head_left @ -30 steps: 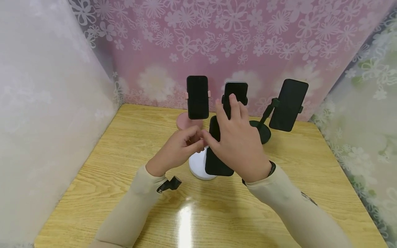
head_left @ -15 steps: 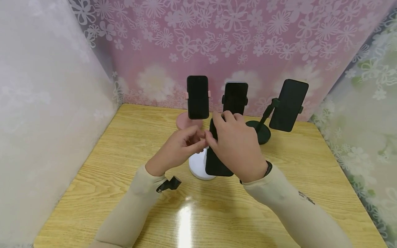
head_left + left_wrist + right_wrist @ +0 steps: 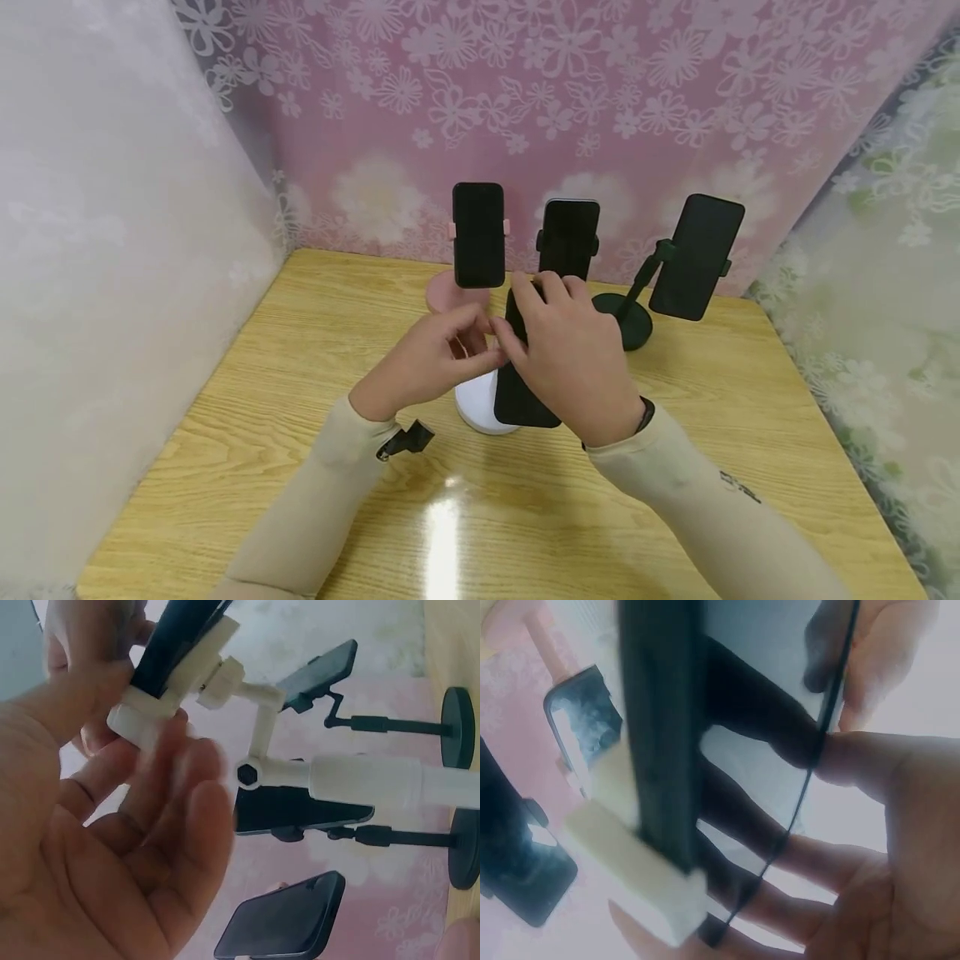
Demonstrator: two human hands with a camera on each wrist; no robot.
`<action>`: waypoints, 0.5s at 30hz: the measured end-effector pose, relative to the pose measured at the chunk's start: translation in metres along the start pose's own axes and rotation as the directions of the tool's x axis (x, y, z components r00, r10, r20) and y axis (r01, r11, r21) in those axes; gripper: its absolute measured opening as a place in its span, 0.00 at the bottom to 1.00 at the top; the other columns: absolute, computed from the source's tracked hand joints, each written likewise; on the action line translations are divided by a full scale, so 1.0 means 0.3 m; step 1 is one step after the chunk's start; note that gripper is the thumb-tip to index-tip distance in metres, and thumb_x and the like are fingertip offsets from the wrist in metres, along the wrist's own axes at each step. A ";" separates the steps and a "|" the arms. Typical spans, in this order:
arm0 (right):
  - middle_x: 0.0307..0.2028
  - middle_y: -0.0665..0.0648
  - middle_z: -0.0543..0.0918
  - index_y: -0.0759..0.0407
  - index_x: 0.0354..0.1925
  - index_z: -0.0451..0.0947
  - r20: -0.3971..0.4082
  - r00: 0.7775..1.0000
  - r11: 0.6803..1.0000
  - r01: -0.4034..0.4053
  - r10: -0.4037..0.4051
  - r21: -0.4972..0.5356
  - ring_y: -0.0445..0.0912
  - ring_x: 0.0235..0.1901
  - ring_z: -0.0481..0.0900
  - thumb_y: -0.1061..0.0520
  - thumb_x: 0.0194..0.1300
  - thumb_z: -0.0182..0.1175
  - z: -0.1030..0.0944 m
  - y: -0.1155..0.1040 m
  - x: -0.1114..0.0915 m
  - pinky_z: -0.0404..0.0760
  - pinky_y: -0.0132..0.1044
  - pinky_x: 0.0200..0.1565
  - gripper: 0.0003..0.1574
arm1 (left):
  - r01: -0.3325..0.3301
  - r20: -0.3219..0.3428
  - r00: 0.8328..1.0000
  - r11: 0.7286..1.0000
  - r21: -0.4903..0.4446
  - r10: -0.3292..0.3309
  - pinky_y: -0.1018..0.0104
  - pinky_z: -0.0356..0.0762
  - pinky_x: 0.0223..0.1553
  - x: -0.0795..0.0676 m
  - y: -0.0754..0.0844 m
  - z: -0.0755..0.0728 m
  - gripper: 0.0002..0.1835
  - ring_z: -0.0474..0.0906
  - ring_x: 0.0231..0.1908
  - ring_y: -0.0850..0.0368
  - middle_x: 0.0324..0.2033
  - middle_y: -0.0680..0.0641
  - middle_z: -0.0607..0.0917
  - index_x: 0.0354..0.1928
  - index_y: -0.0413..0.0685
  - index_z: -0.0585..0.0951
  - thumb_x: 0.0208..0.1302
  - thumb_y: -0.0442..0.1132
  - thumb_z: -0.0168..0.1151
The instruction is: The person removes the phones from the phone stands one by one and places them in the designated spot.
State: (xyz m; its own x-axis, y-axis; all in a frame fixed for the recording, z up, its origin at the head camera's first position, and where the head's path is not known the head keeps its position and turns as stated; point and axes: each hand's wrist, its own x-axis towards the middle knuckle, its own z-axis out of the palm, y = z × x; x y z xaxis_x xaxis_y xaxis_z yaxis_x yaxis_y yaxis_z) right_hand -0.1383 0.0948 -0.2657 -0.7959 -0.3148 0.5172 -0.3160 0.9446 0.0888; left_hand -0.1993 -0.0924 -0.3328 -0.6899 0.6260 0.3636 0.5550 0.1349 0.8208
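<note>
A black phone (image 3: 522, 398) sits tilted in the clamp (image 3: 142, 712) of a white phone stand (image 3: 480, 406). My left hand (image 3: 427, 358) is at the clamp's left end, thumb and index finger pinching it; its other fingers are loosely curled and partly blurred in the left wrist view. My right hand (image 3: 577, 358) lies over the phone, its thumb at the left edge and its fingers bent over the upper part. In the right wrist view, the fingers (image 3: 817, 862) meet the phone's edge, with dark reflections in the glass. The right fingertips are partly hidden.
Behind stand a pink phone stand (image 3: 450, 292) with a phone (image 3: 478, 235), another phone (image 3: 570, 237) in a dark holder, and a black stand (image 3: 633, 321) with a tilted phone (image 3: 697, 257). The wooden table (image 3: 277, 400) meets a pink flowered backdrop (image 3: 360, 167).
My right fingers, stretched toward the phone behind a second ago, have drawn back and bent over the front phone. The left hand stays at the clamp, its fingers shifting slightly.
</note>
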 end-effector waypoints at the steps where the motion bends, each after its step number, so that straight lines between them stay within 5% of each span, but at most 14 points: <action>1: 0.50 0.65 0.83 0.62 0.60 0.79 -0.010 1.000 1.000 0.004 -0.004 0.005 0.62 0.49 0.81 0.42 0.72 0.64 0.005 0.001 -0.001 0.83 0.50 0.21 0.30 | -0.009 0.002 1.000 1.000 0.006 0.009 0.61 0.81 0.34 0.001 -0.003 -0.001 0.07 0.81 0.31 0.60 0.30 0.55 0.84 0.40 0.54 0.78 0.71 0.42 0.69; 4: 0.49 0.65 0.83 0.62 0.58 0.79 -0.033 0.999 1.000 0.014 -0.014 0.021 0.62 0.49 0.81 0.44 0.71 0.64 0.015 0.004 0.000 0.82 0.49 0.20 0.28 | -0.012 0.003 1.000 1.000 -0.002 0.012 0.60 0.83 0.36 0.004 -0.006 -0.004 0.09 0.83 0.37 0.61 0.34 0.56 0.85 0.42 0.54 0.80 0.68 0.41 0.72; 9: 0.50 0.65 0.83 0.61 0.60 0.79 -0.039 0.999 1.000 0.009 -0.008 0.024 0.62 0.50 0.81 0.36 0.71 0.64 0.019 0.008 0.003 0.82 0.50 0.19 0.35 | 0.080 -0.005 0.997 0.995 -0.052 -0.080 0.57 0.82 0.38 0.006 -0.007 -0.007 0.10 0.82 0.38 0.57 0.37 0.53 0.85 0.46 0.51 0.80 0.69 0.42 0.71; 15: 0.49 0.63 0.83 0.60 0.59 0.80 -0.028 1.000 1.000 -0.007 0.008 0.019 0.62 0.48 0.80 0.42 0.73 0.62 0.015 0.001 0.001 0.80 0.49 0.17 0.27 | 0.156 0.071 0.987 0.964 -0.216 -0.144 0.57 0.83 0.36 0.019 -0.026 0.002 0.11 0.80 0.35 0.46 0.36 0.45 0.83 0.50 0.44 0.78 0.71 0.38 0.67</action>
State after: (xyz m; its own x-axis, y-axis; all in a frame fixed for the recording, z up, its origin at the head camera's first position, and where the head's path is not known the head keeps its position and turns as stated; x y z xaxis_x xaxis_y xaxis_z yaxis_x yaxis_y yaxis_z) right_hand -0.1409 0.0947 -0.2693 -0.7836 -0.3050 0.5412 -0.3203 0.9448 0.0687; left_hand -0.2071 -0.0894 -0.3373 -0.7279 0.6529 0.2093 0.3267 0.0620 0.9431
